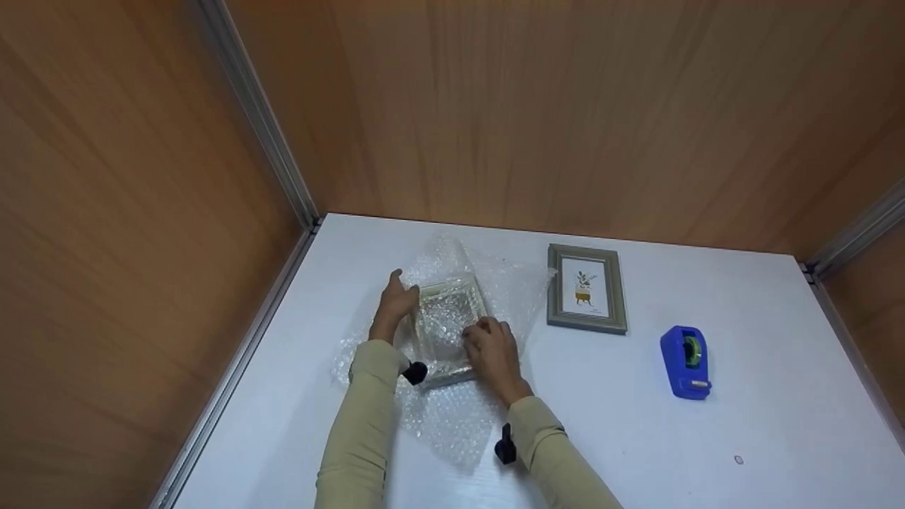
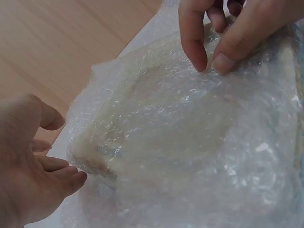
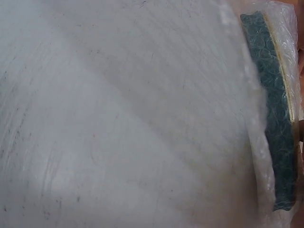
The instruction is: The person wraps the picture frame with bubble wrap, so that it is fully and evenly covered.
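A pale picture frame (image 1: 474, 291) lies on the table under a sheet of bubble wrap (image 2: 166, 114), which covers its front and spreads past its sides. My left hand (image 1: 398, 300) is at the frame's upper left side; in the left wrist view the left hand (image 2: 28, 161) has thumb and fingers apart around the wrapped corner. With thumb and forefinger together, my right hand (image 2: 237, 33) pinches the bubble wrap over the frame, on its right side in the head view. The right wrist view shows the frame's dark green edge (image 3: 273, 104) through the wrap.
A second, grey-brown picture frame (image 1: 619, 297) with a plant picture lies right of the wrap, whose edge reaches it. Farther right stands a blue tape dispenser (image 1: 679, 360). Wooden panels (image 1: 530, 120) enclose the white table (image 1: 608, 438) at the back and sides.
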The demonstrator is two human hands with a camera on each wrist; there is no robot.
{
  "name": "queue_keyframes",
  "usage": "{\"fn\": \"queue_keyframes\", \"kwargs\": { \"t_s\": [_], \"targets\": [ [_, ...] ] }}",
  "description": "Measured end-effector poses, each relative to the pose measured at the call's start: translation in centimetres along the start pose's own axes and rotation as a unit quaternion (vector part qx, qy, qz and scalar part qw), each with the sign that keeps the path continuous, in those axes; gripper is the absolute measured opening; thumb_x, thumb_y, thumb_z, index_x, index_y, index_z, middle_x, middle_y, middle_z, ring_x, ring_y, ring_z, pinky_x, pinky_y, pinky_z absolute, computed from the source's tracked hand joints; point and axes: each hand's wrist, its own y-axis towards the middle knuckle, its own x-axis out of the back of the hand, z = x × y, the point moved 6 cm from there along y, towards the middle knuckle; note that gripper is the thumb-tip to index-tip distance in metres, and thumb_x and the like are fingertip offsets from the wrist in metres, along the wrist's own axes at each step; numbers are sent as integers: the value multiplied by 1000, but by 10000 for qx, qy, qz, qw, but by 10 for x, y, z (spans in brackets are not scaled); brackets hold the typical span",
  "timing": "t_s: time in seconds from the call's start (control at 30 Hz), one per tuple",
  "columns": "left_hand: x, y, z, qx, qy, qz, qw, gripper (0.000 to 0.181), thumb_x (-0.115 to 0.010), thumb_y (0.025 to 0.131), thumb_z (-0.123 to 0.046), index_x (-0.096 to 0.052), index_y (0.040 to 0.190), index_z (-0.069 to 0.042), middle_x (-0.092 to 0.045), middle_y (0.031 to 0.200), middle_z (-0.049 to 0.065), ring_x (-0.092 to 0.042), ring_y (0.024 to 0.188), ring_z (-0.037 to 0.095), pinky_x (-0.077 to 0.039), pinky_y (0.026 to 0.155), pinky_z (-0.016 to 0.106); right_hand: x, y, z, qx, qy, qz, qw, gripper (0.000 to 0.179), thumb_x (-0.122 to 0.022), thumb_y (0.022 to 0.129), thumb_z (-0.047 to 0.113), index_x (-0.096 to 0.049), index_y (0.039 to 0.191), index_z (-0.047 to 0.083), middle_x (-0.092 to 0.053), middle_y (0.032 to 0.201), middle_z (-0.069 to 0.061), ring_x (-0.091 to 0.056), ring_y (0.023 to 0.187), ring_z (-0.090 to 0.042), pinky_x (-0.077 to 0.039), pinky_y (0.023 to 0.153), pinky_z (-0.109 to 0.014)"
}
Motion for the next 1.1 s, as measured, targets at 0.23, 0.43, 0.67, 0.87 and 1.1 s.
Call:
{"fn": "queue_keyframes", "kwargs": {
  "t_s": [0.23,0.43,0.67,0.87,1.1],
  "targets": [
    [0,8,2,73,-215,-77,9997,68,-43,90,-27,-10,148,-12,-15,152,17,-13,139,34,-18,110,50,-2,-2,-1,-75,61,99,9999,8,-67,83,20,-70,90,16,-59,101,-6,-51,88,-24,-44,74,-39],
    [5,12,4,-215,-445,-351,9982,61,-42,94,-23,-15,147,-8,-23,149,18,-21,137,33,-23,110,47,0,0,0,126,116,-212,9996,7,-70,79,17,-69,86,16,-58,98,-7,-50,85,-23,-43,72,-38],
    [4,18,1,-479,-649,-592,9950,56,-44,93,-17,-24,144,-4,-42,134,19,-40,124,32,-34,103,44,-1,1,-4,9,72,-124,9999,8,-69,80,19,-69,88,18,-59,102,-7,-51,86,-23,-44,75,-37],
    [0,25,1,-577,60,-656,9962,50,-46,93,-17,-34,140,-3,-48,123,20,-46,116,31,-39,98,43,-2,0,-6,-195,118,156,9996,10,-67,83,21,-70,92,18,-59,105,-5,-51,90,-22,-44,78,-37],
    [-2,27,0,-701,536,-592,9943,39,-45,94,-20,-49,130,-6,-46,125,20,-41,119,35,-36,99,46,-2,-1,-4,-53,30,27,10000,9,-67,82,20,-70,90,18,-60,103,-6,-51,87,-22,-44,75,-36]
  ]
}}
